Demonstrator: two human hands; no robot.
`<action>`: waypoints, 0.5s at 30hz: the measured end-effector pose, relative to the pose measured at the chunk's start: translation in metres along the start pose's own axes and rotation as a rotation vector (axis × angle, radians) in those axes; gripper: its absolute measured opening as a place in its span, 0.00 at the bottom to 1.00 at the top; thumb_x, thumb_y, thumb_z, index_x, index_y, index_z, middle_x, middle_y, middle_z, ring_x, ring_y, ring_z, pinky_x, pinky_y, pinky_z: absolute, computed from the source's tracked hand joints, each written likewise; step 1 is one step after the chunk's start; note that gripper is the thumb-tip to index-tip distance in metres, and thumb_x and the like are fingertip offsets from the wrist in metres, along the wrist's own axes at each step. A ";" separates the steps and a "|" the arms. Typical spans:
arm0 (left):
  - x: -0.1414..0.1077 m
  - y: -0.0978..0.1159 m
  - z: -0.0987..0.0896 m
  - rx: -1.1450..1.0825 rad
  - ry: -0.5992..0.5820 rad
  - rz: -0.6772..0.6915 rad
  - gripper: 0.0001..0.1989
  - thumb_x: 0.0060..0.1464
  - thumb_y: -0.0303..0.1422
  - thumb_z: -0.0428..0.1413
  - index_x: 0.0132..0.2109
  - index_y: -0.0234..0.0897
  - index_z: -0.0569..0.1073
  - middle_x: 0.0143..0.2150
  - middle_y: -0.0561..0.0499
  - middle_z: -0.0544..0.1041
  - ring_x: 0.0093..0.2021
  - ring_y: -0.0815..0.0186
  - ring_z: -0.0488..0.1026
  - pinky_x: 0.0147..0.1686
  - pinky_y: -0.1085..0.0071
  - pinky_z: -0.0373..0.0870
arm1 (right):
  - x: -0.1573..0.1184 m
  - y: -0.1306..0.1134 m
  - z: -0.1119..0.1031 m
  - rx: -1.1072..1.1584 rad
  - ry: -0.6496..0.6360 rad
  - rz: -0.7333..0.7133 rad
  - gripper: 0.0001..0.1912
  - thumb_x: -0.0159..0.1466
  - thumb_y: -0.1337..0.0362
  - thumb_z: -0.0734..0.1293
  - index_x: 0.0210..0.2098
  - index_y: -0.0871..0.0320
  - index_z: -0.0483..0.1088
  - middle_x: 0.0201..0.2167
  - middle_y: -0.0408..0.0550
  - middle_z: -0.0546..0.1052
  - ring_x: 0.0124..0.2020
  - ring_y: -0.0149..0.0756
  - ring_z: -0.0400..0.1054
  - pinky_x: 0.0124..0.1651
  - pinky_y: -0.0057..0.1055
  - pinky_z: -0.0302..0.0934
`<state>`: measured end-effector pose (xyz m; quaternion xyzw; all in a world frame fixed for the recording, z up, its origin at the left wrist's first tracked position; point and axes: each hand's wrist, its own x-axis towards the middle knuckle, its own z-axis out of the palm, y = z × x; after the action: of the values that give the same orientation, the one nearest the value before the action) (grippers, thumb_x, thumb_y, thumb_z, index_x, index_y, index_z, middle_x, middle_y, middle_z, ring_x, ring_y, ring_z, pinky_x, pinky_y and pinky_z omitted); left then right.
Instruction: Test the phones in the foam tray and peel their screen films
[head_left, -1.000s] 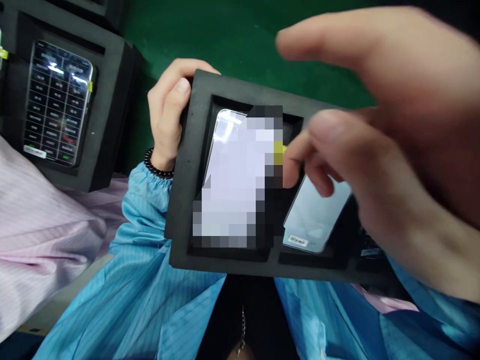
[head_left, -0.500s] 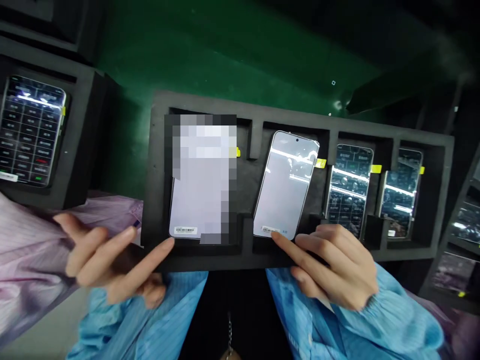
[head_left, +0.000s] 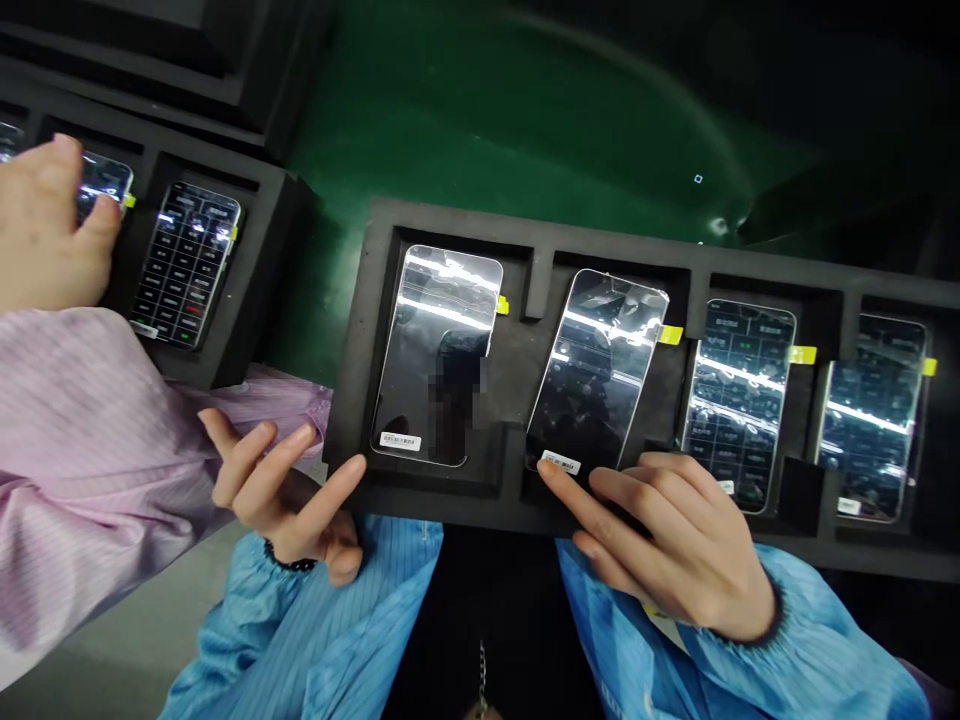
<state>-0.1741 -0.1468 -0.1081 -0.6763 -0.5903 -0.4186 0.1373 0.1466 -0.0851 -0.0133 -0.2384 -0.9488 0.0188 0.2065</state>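
Note:
A black foam tray holds several phones in its recesses. The leftmost phone has a dark screen and a barcode label at its lower end. Beside that phone's lower left corner, my left hand is open, fingers spread, holding nothing. The second phone lies tilted with a dark screen; the index fingertip of my right hand is at its bottom label. My right hand holds nothing, its index finger stretched out and the others bent. Farther right, a third phone and a fourth phone show dim button grids.
At the left, another foam tray holds a phone with a button grid. Another person's hand and pink sleeve are over that side. Green surface lies behind the trays.
The two left phones' screens have gone from white to dark. The view has shifted, so the trays appear farther right. The other person's hand has come into view at the left.

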 end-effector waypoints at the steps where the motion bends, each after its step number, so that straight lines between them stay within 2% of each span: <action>1: 0.004 0.001 0.001 -0.018 0.043 0.127 0.37 0.52 0.62 0.30 0.25 0.49 0.76 0.35 0.43 0.67 0.55 0.51 0.59 0.72 0.44 0.43 | 0.000 0.000 0.000 0.004 -0.022 0.006 0.17 0.73 0.66 0.59 0.51 0.69 0.75 0.33 0.49 0.73 0.32 0.33 0.62 0.37 0.35 0.60; 3: 0.011 0.003 0.003 -0.038 0.089 0.297 0.31 0.57 0.54 0.35 0.34 0.48 0.80 0.39 0.44 0.71 0.54 0.53 0.64 0.70 0.43 0.53 | 0.000 0.000 -0.001 0.008 -0.069 0.022 0.17 0.73 0.65 0.59 0.51 0.69 0.75 0.34 0.50 0.73 0.33 0.34 0.64 0.38 0.36 0.60; 6: 0.014 0.004 0.004 -0.047 0.244 0.296 0.31 0.57 0.53 0.34 0.35 0.48 0.79 0.39 0.45 0.71 0.51 0.54 0.67 0.67 0.42 0.60 | 0.001 0.001 -0.001 0.016 -0.058 0.014 0.18 0.73 0.64 0.59 0.54 0.68 0.72 0.35 0.50 0.74 0.34 0.35 0.64 0.38 0.36 0.60; 7: 0.013 0.004 0.004 -0.040 0.245 0.290 0.32 0.57 0.54 0.34 0.34 0.48 0.79 0.39 0.45 0.71 0.51 0.54 0.67 0.66 0.42 0.61 | 0.002 0.001 -0.001 0.017 -0.049 0.011 0.18 0.74 0.64 0.58 0.55 0.68 0.72 0.35 0.51 0.74 0.34 0.36 0.64 0.37 0.36 0.60; 10: 0.010 0.003 0.001 0.012 0.030 0.261 0.32 0.59 0.54 0.34 0.38 0.49 0.81 0.41 0.45 0.73 0.53 0.53 0.67 0.70 0.41 0.54 | 0.003 0.001 -0.002 0.031 -0.078 0.029 0.17 0.73 0.66 0.58 0.52 0.69 0.73 0.35 0.51 0.74 0.34 0.35 0.65 0.38 0.36 0.60; 11: 0.009 0.002 0.000 0.004 0.019 0.269 0.32 0.58 0.54 0.35 0.41 0.49 0.81 0.42 0.45 0.74 0.53 0.53 0.67 0.70 0.41 0.54 | 0.004 0.001 -0.002 0.034 -0.084 0.034 0.16 0.72 0.67 0.59 0.52 0.69 0.73 0.35 0.51 0.75 0.34 0.35 0.65 0.38 0.36 0.60; 14: 0.011 0.000 0.001 -0.068 0.196 0.320 0.31 0.56 0.53 0.36 0.44 0.48 0.80 0.43 0.44 0.74 0.51 0.52 0.68 0.66 0.41 0.59 | 0.004 0.001 -0.001 0.030 -0.066 0.033 0.17 0.72 0.66 0.60 0.55 0.68 0.72 0.35 0.51 0.75 0.34 0.36 0.65 0.37 0.35 0.60; 15: 0.012 0.000 0.002 -0.068 0.186 0.331 0.31 0.56 0.53 0.36 0.43 0.48 0.80 0.43 0.43 0.74 0.51 0.51 0.68 0.66 0.41 0.59 | 0.004 0.001 -0.001 0.026 -0.069 0.037 0.17 0.72 0.66 0.60 0.55 0.67 0.72 0.35 0.51 0.75 0.34 0.36 0.64 0.38 0.35 0.60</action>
<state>-0.1739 -0.1377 -0.1008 -0.7269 -0.4410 -0.4709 0.2353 0.1446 -0.0831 -0.0108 -0.2525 -0.9504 0.0432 0.1765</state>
